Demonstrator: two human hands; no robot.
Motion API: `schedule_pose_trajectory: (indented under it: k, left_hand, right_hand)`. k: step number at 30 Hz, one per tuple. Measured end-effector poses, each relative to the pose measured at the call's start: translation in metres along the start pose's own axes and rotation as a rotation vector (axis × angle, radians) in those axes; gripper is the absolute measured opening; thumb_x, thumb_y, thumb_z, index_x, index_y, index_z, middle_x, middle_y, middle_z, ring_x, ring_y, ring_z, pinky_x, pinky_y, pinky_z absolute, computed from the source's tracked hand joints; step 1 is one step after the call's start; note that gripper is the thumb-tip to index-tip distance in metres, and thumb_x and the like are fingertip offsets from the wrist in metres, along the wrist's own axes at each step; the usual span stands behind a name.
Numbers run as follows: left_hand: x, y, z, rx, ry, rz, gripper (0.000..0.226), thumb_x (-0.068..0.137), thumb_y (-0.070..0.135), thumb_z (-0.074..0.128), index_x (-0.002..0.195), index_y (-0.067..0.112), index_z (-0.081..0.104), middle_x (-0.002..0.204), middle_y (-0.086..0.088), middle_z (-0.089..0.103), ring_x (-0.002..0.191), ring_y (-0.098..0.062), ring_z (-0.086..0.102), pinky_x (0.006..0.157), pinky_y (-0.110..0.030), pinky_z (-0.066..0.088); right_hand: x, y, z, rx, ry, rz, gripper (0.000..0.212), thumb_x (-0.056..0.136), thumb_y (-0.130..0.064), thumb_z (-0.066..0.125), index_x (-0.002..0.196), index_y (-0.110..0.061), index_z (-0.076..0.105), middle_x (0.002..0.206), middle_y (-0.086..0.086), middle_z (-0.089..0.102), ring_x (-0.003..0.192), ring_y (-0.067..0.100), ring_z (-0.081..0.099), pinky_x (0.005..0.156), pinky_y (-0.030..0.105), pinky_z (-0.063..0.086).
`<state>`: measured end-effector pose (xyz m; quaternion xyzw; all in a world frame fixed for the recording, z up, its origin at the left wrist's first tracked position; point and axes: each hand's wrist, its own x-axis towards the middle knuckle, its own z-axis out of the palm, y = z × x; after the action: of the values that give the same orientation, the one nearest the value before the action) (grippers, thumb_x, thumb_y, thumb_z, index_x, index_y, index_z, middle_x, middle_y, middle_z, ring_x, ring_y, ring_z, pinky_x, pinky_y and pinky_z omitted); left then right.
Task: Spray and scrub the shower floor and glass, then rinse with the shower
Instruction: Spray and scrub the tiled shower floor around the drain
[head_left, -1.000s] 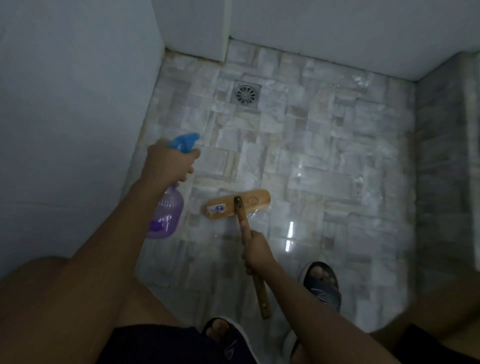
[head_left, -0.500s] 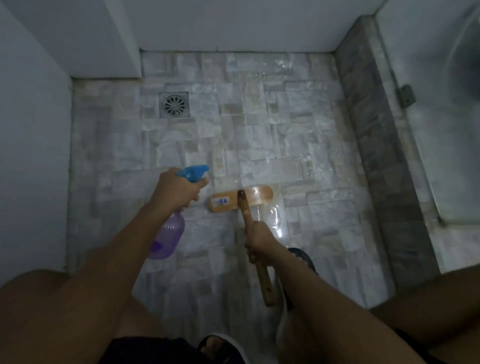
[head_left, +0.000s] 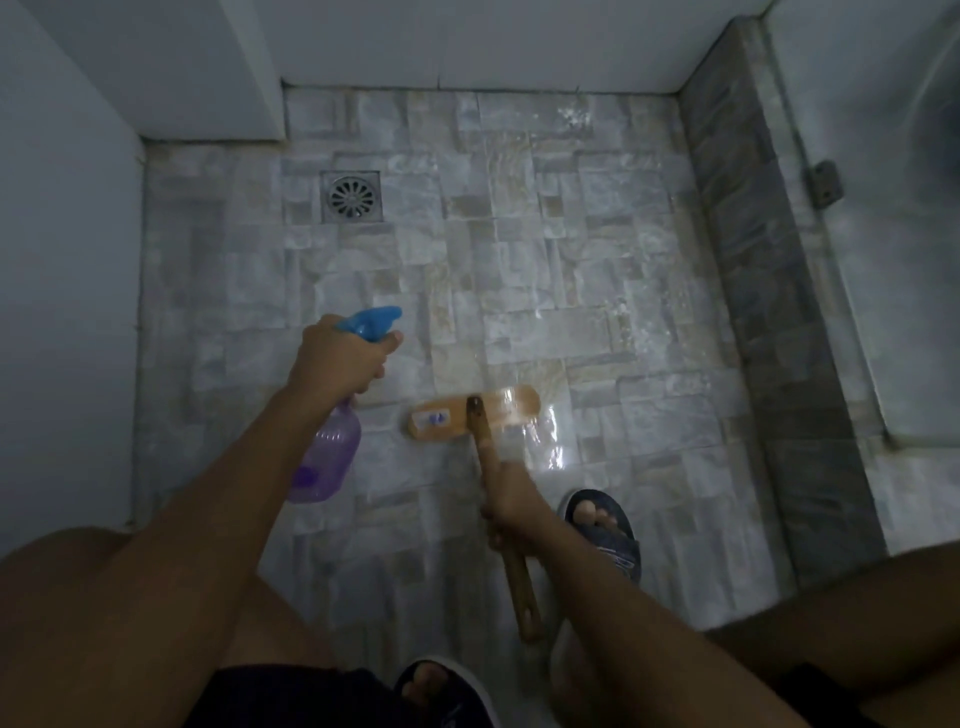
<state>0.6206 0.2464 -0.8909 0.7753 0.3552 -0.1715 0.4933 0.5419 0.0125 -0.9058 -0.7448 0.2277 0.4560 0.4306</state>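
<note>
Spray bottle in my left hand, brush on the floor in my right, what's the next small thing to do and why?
Probably squeeze the trigger. Your left hand holds the spray bottle with its blue nozzle aimed at the floor tiles beyond the brush head, which look duller than the shiny wet patch right of the brush. Your right hand already grips the handle, ready to push the brush onto the sprayed tiles.

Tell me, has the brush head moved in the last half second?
Yes, slightly. The brush head now lies a little farther from the drain, drawn back toward the person by the right hand.
</note>
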Motion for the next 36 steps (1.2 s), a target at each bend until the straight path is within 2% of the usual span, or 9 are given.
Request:
schedule_pose_trajectory:
  k: [5,7,10,14,17,22,30,33,36]
  left_hand:
    - [-0.006,-0.004,-0.007,0.054,0.032,0.014,0.035,0.085,0.045,0.074,0.089,0.01,0.071,0.074,-0.006,0.075,0.043,-0.015,0.054,0.051,-0.029,0.051]
    - [-0.008,-0.003,-0.009,0.037,0.037,0.015,0.039,0.084,0.048,0.074,0.089,0.01,0.072,0.075,-0.005,0.076,0.046,-0.016,0.056,0.052,-0.029,0.052]
    - [-0.01,0.001,-0.009,-0.027,0.057,0.01,0.045,0.083,0.055,0.074,0.089,0.011,0.072,0.077,-0.007,0.075,0.048,-0.016,0.058,0.05,-0.027,0.049]
    - [-0.015,0.004,-0.009,-0.046,0.094,0.028,0.049,0.085,0.057,0.07,0.083,0.008,0.072,0.078,-0.01,0.075,0.046,-0.019,0.058,0.049,-0.027,0.049]
    - [-0.017,0.001,-0.013,-0.045,0.114,0.034,0.047,0.088,0.053,0.067,0.083,0.007,0.073,0.078,-0.009,0.076,0.047,-0.019,0.059,0.052,-0.028,0.051]
    - [-0.016,0.001,-0.018,-0.077,0.115,0.015,0.049,0.084,0.056,0.072,0.082,0.007,0.068,0.066,-0.009,0.067,0.047,-0.019,0.057,0.049,-0.028,0.046]
    - [-0.003,0.026,-0.016,-0.133,0.225,0.016,0.047,0.082,0.052,0.075,0.083,0.006,0.071,0.075,-0.013,0.074,0.046,-0.017,0.057,0.049,-0.029,0.051]
    - [-0.002,0.04,-0.008,-0.092,0.274,0.039,0.049,0.077,0.056,0.077,0.079,0.008,0.072,0.073,-0.011,0.074,0.053,-0.023,0.065,0.062,-0.042,0.063]
    - [-0.004,0.054,-0.002,-0.108,0.351,0.044,0.051,0.07,0.06,0.075,0.073,0.009,0.069,0.069,-0.012,0.071,0.062,-0.028,0.07,0.066,-0.051,0.062]
  right_hand:
    - [0.032,-0.049,0.001,0.124,-0.017,0.044,0.052,0.103,-0.059,0.034,0.079,-0.014,0.048,0.059,0.005,0.044,0.04,0.015,0.039,0.04,0.02,0.036]
    - [0.024,-0.023,0.002,0.024,-0.004,-0.01,0.044,0.107,-0.042,0.036,0.089,-0.008,0.058,0.065,0.008,0.049,0.041,0.014,0.045,0.043,0.027,0.041]
    - [-0.003,0.034,0.005,-0.056,0.001,-0.056,0.043,0.109,-0.029,0.033,0.114,0.002,0.062,0.06,0.005,0.05,0.034,0.009,0.046,0.036,0.023,0.039]
    - [-0.02,0.04,0.013,-0.004,0.015,0.034,0.065,0.104,-0.059,0.027,0.082,-0.006,0.057,0.055,0.007,0.047,0.033,0.017,0.044,0.034,0.022,0.038]
    - [0.009,-0.01,0.009,-0.005,-0.003,-0.033,0.053,0.107,-0.047,0.033,0.075,-0.009,0.051,0.057,0.007,0.048,0.037,0.018,0.046,0.04,0.028,0.043]
    - [0.062,-0.091,-0.002,0.149,0.021,0.018,0.057,0.099,-0.066,0.032,0.077,-0.014,0.044,0.058,0.007,0.043,0.036,0.017,0.037,0.039,0.021,0.035]
    - [0.026,-0.029,-0.014,0.024,-0.02,0.023,0.064,0.101,-0.063,0.029,0.068,-0.013,0.049,0.05,0.003,0.045,0.034,0.016,0.04,0.04,0.021,0.037]
    - [0.05,-0.075,-0.022,-0.026,-0.06,-0.055,0.053,0.107,-0.049,0.031,0.089,-0.008,0.058,0.064,0.01,0.05,0.039,0.018,0.046,0.037,0.022,0.038]
    - [0.089,-0.134,-0.025,0.009,-0.075,-0.027,0.05,0.107,-0.048,0.029,0.116,-0.006,0.054,0.069,0.014,0.051,0.041,0.022,0.045,0.036,0.021,0.039]
